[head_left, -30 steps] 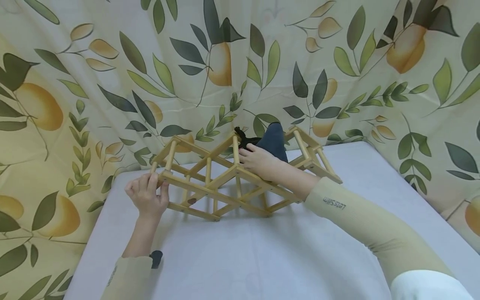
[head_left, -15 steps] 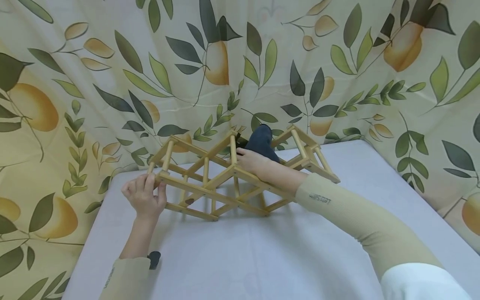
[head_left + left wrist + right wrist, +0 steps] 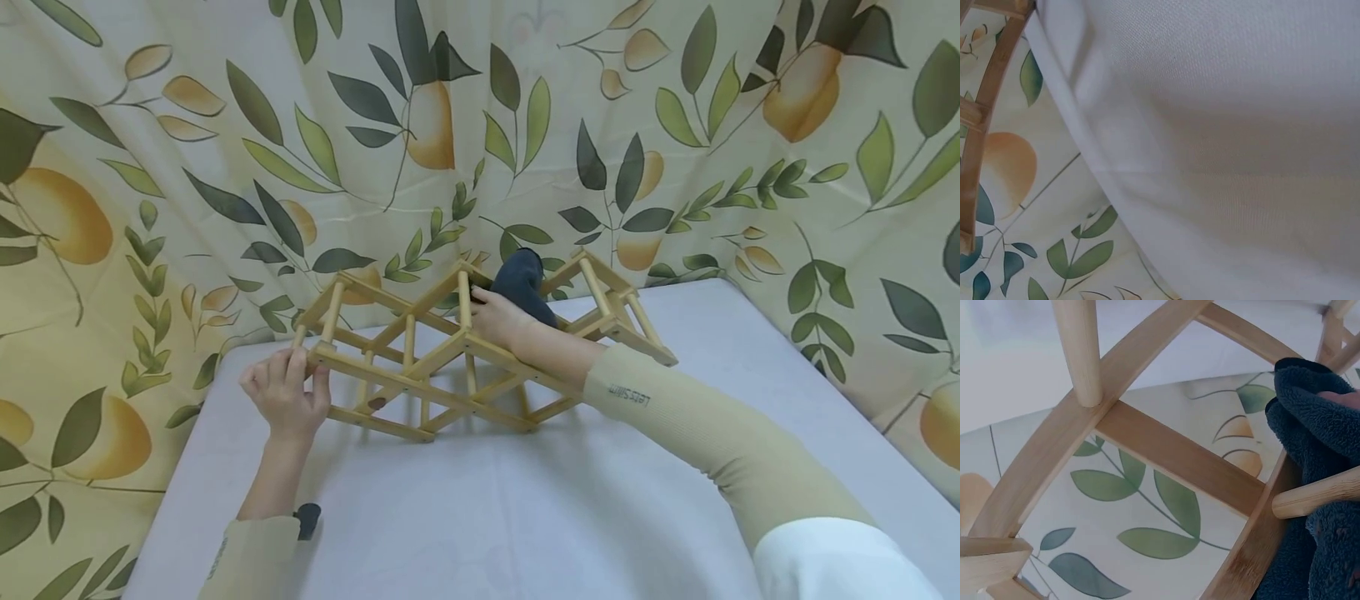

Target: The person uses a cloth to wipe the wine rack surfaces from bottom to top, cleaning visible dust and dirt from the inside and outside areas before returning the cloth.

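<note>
A folding wooden wine rack (image 3: 467, 337) of pale slats and round dowels stands on the white-covered table, its zigzag top raised. At its left end my left hand (image 3: 288, 396) grips the frame between thumb and fingers. My right hand (image 3: 502, 321) reaches into a middle bay and grips a dark blue fleece cloth (image 3: 521, 283), with the forearm lying over the front slats. In the right wrist view the blue cloth (image 3: 1307, 437) has a black edge and bunches around a dowel (image 3: 1316, 494); a fingertip (image 3: 1338, 398) shows at its fold. The left wrist view shows only rack slats (image 3: 991, 87), not the hand.
The white tablecloth (image 3: 480, 508) spreads in front of the rack. Close behind it hangs a curtain (image 3: 540, 167) printed with leaves and fruit, which also runs down both sides. A small black device (image 3: 307, 521) sits at the left wrist.
My right hand and the blue cloth have shifted left within the rack; the cloth's black part has slipped mostly out of sight behind a dowel. The left hand keeps its grip.
</note>
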A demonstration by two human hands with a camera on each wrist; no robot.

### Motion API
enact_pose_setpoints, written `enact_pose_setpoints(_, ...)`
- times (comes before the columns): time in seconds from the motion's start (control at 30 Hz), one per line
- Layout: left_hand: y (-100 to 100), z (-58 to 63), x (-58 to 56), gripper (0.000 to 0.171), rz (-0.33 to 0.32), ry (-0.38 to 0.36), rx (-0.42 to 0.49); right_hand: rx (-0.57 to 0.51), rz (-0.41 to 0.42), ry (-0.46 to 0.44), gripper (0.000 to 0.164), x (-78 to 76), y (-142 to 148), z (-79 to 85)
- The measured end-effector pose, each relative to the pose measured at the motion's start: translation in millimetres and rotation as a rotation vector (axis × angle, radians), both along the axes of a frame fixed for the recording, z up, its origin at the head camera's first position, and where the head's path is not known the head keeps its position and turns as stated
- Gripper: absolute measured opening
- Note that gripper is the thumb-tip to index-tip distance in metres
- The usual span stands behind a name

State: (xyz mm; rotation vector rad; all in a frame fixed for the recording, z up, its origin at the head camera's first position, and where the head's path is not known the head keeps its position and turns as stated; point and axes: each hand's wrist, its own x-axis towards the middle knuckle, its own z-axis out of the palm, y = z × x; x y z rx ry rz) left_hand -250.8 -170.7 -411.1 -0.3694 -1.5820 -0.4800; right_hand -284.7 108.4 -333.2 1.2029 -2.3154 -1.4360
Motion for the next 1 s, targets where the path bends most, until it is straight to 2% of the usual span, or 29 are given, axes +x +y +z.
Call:
enact_pose_setpoints(0.2, 0.0, 0.8, 1.3, 0.046, 0.016, -0.012, -0.001, -0.106, -0.041, 0.001, 0.025, 3.2, -0.2, 1.9)
enact_pose_setpoints(0.47, -1.2, 1.9, 2.0, 0.047, 0.025, -0.019, -0.019, -0.265, -0.043, -0.038, 0.025, 2.9, 1.2, 1.6)
enact_pose_setpoints(0.8, -4.0, 2.8, 2.5, 0.046, 0.013, -0.074, -0.051, -0.38, 0.029, 0.028, 0.025, 8.5, 8.0, 5.3)
enact_pose_setpoints(1.0, -5.5, 3.5, 2.6, 0.047, -0.008, -0.079, -0.059, -0.479, 0.044, -0.035, 0.013, 11.8, 11.5, 13.6)
